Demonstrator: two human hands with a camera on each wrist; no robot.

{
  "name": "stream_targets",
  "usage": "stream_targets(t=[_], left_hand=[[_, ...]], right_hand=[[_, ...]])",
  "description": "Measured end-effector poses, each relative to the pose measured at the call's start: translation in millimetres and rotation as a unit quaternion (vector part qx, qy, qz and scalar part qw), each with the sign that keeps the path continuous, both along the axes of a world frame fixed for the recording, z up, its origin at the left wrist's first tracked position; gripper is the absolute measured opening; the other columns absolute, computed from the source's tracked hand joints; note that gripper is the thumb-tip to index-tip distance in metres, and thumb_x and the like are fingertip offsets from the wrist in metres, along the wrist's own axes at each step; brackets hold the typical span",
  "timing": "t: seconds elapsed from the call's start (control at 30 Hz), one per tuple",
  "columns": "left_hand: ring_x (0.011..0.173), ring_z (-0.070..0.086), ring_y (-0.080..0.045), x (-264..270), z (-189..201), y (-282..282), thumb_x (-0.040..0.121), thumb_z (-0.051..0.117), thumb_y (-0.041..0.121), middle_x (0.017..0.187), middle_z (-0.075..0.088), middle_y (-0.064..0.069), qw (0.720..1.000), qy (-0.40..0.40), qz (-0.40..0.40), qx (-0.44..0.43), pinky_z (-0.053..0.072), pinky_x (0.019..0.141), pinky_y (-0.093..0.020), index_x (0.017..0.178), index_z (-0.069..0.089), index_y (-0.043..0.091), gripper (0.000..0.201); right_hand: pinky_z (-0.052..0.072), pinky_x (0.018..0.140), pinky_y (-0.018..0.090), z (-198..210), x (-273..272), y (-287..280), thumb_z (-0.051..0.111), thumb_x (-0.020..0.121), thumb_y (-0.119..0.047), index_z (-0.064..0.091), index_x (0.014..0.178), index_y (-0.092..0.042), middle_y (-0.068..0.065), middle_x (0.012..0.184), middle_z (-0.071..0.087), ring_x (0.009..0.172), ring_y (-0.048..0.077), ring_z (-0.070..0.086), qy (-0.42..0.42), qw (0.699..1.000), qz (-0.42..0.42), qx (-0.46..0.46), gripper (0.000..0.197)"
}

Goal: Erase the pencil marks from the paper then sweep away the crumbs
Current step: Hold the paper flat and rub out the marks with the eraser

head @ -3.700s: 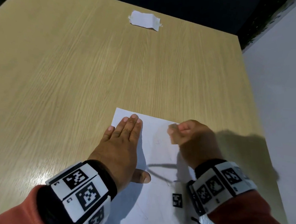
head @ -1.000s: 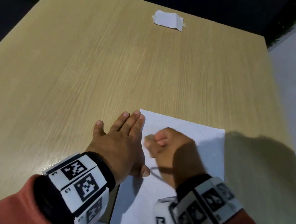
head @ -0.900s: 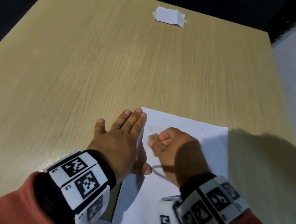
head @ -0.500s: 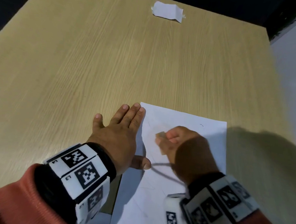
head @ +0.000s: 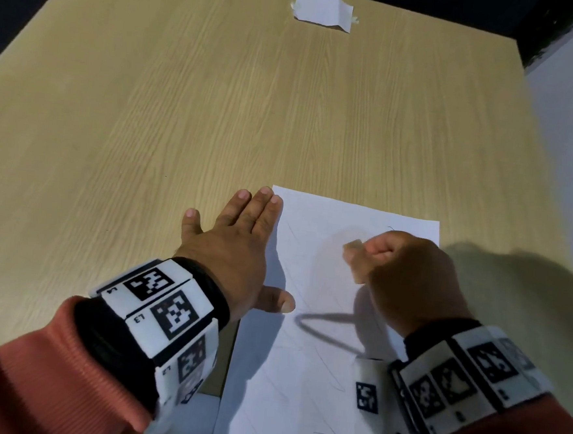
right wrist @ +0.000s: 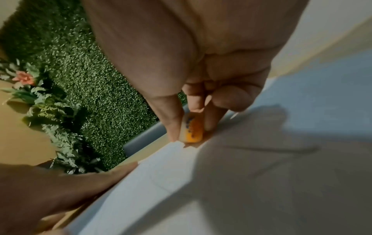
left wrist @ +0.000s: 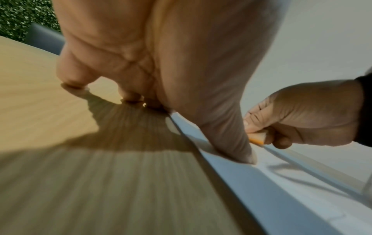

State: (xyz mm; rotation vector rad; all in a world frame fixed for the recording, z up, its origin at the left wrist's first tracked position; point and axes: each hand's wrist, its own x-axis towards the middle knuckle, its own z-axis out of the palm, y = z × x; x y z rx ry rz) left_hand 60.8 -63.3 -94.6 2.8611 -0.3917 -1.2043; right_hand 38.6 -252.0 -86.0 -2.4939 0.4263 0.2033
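Observation:
A white sheet of paper (head: 305, 370) lies on the wooden table (head: 184, 108) near me, with faint pencil lines (head: 329, 362) across it. My left hand (head: 235, 247) lies flat at the sheet's left edge; its thumb (left wrist: 237, 143) presses the paper, the other fingers rest on the wood. My right hand (head: 406, 279) is curled over the upper part of the sheet and pinches a small eraser (right wrist: 191, 130) with an orange wrapper, its tip down on the paper. The eraser (head: 352, 247) pokes out by the thumb in the head view.
A small crumpled piece of white paper (head: 323, 11) lies near the table's far edge. A white wall (head: 570, 118) runs along the right side. Green artificial hedge with flowers (right wrist: 60, 79) stands beyond the table.
My right hand with the eraser has slid rightward and a little up the sheet, from beside the left fingers to the upper middle. The left hand has stayed flat at the paper's left edge.

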Motion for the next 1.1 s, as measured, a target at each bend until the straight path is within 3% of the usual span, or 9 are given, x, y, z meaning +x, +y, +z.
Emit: stream_targets(t=[0.17,0.33,0.5,0.63,0.7,0.8,1.0,1.1], left_hand=[[0.136,-0.034,-0.009,-1.3,1.2,-1.3,0.069,0.046,0.082,0.142,-0.046,0.014,1.000,-0.005,0.005,-0.002,0.000,0.112,-0.061,0.138,-0.039,0.025,0.123],[0.135,-0.036,-0.010,-0.5,0.7,0.7,0.070,0.044,0.082,0.142,-0.046,0.012,1.000,0.000,0.006,-0.013,-0.001,0.112,-0.062,0.137,-0.041,0.025,0.122],[0.136,-0.034,-0.010,-1.4,0.3,-1.4,0.067,0.043,0.084,0.142,-0.046,0.012,1.000,-0.007,0.002,-0.003,0.000,0.112,-0.061,0.137,-0.040,0.024,0.124],[0.136,-0.035,-0.011,-1.0,-0.1,0.0,0.068,0.042,0.084,0.142,-0.047,0.012,1.000,-0.006,0.003,-0.009,0.000,0.112,-0.062,0.136,-0.041,0.025,0.123],[0.136,-0.035,-0.011,-1.1,-0.2,-0.6,0.068,0.042,0.084,0.142,-0.046,0.012,1.000,-0.009,0.003,-0.009,0.001,0.112,-0.062,0.136,-0.041,0.024,0.123],[0.136,-0.034,-0.011,-2.1,-0.2,-1.9,0.067,0.043,0.084,0.142,-0.046,0.012,1.000,-0.014,0.000,0.003,0.002,0.112,-0.062,0.137,-0.040,0.024,0.124],[0.136,-0.035,-0.011,-1.9,0.8,0.5,0.070,0.042,0.083,0.142,-0.046,0.012,1.000,-0.002,0.003,-0.012,-0.001,0.112,-0.062,0.137,-0.041,0.024,0.121],[0.136,-0.035,-0.011,-2.1,-1.6,0.7,0.069,0.043,0.083,0.142,-0.046,0.012,1.000,-0.011,0.002,-0.012,-0.001,0.111,-0.062,0.137,-0.040,0.024,0.123]], right_hand=[[0.051,0.068,0.026,-17.0,-6.1,45.4,0.065,0.082,-0.043,0.058,0.075,-0.019,-0.003,0.067,0.067,0.067,0.013,0.063,0.042,0.995,0.040,0.086,0.027],[0.051,0.071,0.031,-9.9,1.3,12.7,0.064,0.083,-0.039,0.062,0.072,-0.012,0.001,0.069,0.068,0.074,0.021,0.062,-0.018,0.999,-0.006,0.037,0.029],[0.052,0.069,0.029,-17.7,-3.1,41.0,0.064,0.083,-0.041,0.058,0.073,-0.016,0.000,0.069,0.068,0.070,0.019,0.063,0.025,0.996,0.045,0.070,0.027],[0.047,0.062,0.028,-5.6,2.0,5.9,0.063,0.084,-0.036,0.058,0.069,-0.011,0.002,0.067,0.065,0.068,0.018,0.059,-0.016,1.000,0.025,-0.010,0.029],[0.046,0.062,0.027,-3.5,3.0,7.6,0.065,0.082,-0.035,0.059,0.067,-0.012,0.000,0.065,0.066,0.067,0.016,0.059,-0.024,0.999,0.028,0.020,0.029],[0.050,0.067,0.026,-14.0,-3.3,41.1,0.066,0.082,-0.040,0.060,0.070,-0.017,-0.002,0.065,0.067,0.067,0.015,0.061,0.027,0.995,0.066,0.075,0.026],[0.041,0.060,0.021,-2.1,2.9,-0.1,0.065,0.081,-0.038,0.060,0.064,-0.012,-0.003,0.064,0.064,0.067,0.011,0.057,-0.003,1.000,0.016,-0.018,0.032],[0.045,0.062,0.023,-3.6,-1.9,24.1,0.067,0.081,-0.036,0.062,0.066,-0.013,-0.001,0.062,0.065,0.065,0.013,0.059,-0.013,0.997,0.054,0.045,0.029]])
